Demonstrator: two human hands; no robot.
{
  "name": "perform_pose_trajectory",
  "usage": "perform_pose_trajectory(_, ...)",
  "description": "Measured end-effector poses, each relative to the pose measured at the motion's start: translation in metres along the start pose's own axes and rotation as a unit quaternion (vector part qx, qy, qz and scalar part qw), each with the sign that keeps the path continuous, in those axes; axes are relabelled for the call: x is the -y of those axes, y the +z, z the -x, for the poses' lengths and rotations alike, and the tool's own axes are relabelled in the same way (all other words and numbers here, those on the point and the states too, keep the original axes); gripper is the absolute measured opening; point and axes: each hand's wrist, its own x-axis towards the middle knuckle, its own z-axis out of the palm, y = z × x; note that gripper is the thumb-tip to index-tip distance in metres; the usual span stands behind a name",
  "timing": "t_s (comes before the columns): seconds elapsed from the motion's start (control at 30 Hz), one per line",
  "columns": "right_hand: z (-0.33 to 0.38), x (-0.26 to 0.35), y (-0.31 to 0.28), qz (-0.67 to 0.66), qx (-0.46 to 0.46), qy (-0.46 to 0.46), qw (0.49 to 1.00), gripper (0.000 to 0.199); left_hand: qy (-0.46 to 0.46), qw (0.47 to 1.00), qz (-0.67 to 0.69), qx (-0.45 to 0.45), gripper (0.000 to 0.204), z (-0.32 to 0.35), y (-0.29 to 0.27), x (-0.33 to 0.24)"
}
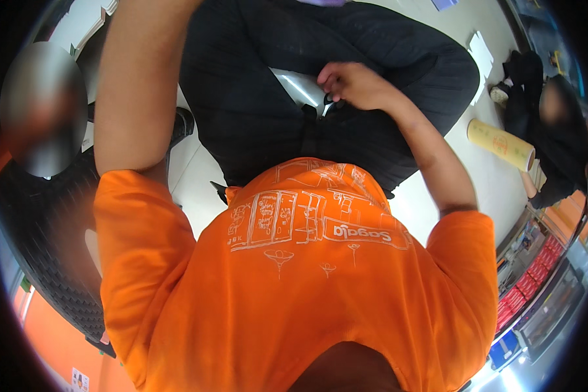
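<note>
My right hand (356, 86) is over my crossed legs in black trousers (255, 98), above a gap where the pale floor (293, 88) shows. Its fingers are curled and pressed together. By the fingertips is a small black looped thing (328, 101) with a pale, shiny part below it; whether it is a tool handle or a strap I cannot make out. My left forearm (140, 72) stretches up past the top edge, so the left hand and anything it holds are out of the picture.
A yellow cylindrical container (501, 145) stands on the right, near a person in black (555, 144). Someone else is close on the left, beside a black woven chair (52, 228). Red boxes (529, 281) line a shelf at lower right. Purple edges (323, 2) show at the top.
</note>
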Motion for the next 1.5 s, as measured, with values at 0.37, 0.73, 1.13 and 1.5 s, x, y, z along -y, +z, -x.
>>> perform_pose_trajectory(0.37, -0.087, -0.094, 0.102, 0.634, 0.224, -0.121, 0.730, 0.019, -0.099, 0.993, 0.034, 0.058, 0.026, -0.006, -0.043, 0.030)
perform_pose_trajectory(0.73, -0.042, -0.032, 0.083, 0.597, 0.146, 0.047, 0.787, 0.031, -0.023, 0.999, -0.022, -0.031, 0.031, -0.009, -0.065, 0.042)
perform_pose_trajectory(1.13, 0.143, 0.135, -0.064, -0.219, -0.339, -0.064, 0.912, 0.041, -0.100, 0.993, -0.062, 0.029, 0.026, 0.001, -0.143, -0.020)
perform_pose_trajectory(1.5, -0.029, 0.238, -0.053, -0.165, -0.633, -0.249, 0.715, 0.065, -0.012, 0.996, -0.089, -0.017, 0.028, -0.031, -0.145, 0.019)
